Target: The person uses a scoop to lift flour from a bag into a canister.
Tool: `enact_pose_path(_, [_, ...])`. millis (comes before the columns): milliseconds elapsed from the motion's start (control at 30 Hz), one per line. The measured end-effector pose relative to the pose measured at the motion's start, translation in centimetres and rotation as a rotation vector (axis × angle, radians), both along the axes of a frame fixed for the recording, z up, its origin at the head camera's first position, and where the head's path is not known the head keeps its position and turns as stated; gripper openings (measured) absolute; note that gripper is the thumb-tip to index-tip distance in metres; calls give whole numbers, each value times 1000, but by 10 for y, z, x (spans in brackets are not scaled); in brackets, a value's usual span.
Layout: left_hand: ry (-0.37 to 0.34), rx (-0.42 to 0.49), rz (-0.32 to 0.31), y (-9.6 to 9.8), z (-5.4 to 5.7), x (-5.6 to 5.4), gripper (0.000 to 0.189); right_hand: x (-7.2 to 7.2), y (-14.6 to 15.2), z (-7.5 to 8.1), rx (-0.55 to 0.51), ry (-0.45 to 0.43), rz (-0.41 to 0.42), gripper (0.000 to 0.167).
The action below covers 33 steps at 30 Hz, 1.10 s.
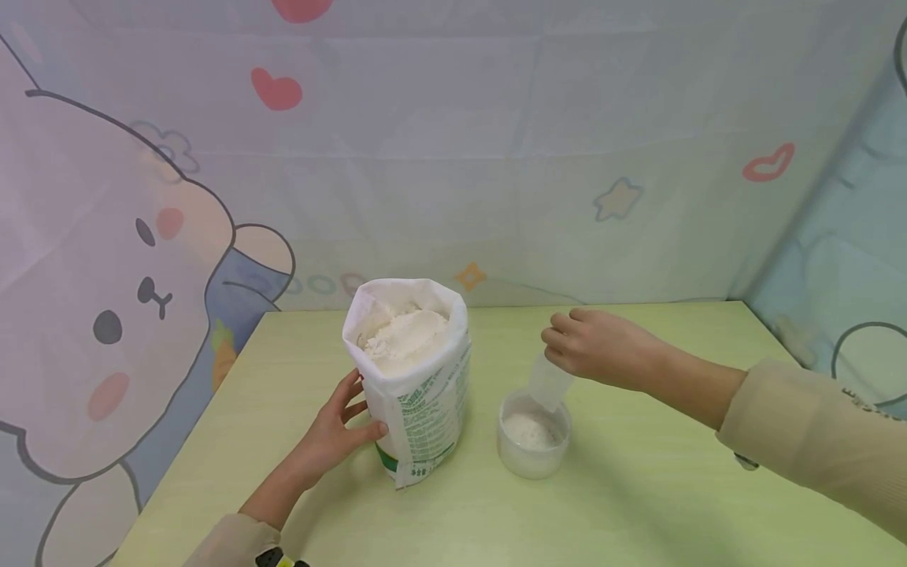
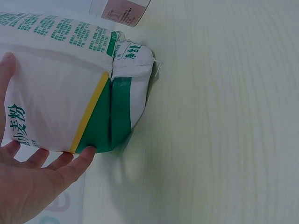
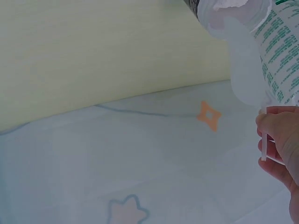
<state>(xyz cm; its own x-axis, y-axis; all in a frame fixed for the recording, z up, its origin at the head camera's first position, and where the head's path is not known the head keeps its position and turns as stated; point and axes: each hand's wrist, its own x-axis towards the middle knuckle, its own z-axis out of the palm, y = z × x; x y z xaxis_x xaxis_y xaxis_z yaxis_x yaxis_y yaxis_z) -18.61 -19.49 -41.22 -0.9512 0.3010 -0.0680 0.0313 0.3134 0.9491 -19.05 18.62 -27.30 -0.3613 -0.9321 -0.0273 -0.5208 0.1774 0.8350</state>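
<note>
A tall white flour bag [image 1: 425, 425] with green print stands on the table, its top open and white flour [image 1: 407, 339] inside. My left hand [image 1: 333, 437] holds the bag's left side, thumb toward the front and fingers spread along the side; the left wrist view shows that hand [image 2: 37, 179] low on the bag [image 2: 60, 93]. My right hand [image 1: 598, 346] pinches the thin handle of a translucent plastic scoop [image 1: 549, 382]. The scoop's blade [image 3: 246, 70] slants down into a small clear tub [image 1: 531, 461] with white flour in it.
The pale green table [image 1: 673, 472] extends around the bag and the tub. Behind it hangs a cloth backdrop [image 1: 425, 157] with printed hearts, stars and a bear. The tub carries a pinkish label [image 2: 124, 11] on one side.
</note>
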Motion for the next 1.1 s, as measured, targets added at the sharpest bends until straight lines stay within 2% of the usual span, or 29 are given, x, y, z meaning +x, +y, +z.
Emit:
enact_pose_path(133, [-7, 0, 5, 0, 0, 0, 92, 2, 0, 0, -29, -49, -44, 31])
enact_pose_path(267, [-10, 11, 5, 0, -1, 0, 92, 2, 3, -3, -123, -130, -96, 34])
enact_pose_path(433, [-9, 16, 6, 0, -1, 0, 92, 0, 9, -10, -284, -265, -166, 31])
enact_pose_path(833, [-8, -3, 20, 0, -1, 0, 93, 0, 28, -23, -550, -581, -394, 22])
enact_pose_path(967, [-13, -5, 30, 1, -1, 1, 93, -2, 35, -29, -613, -666, -437, 20])
enact_pose_path(1100, [-9, -5, 21, 1, -1, 1, 93, -2, 40, -33, -679, -743, -442, 20])
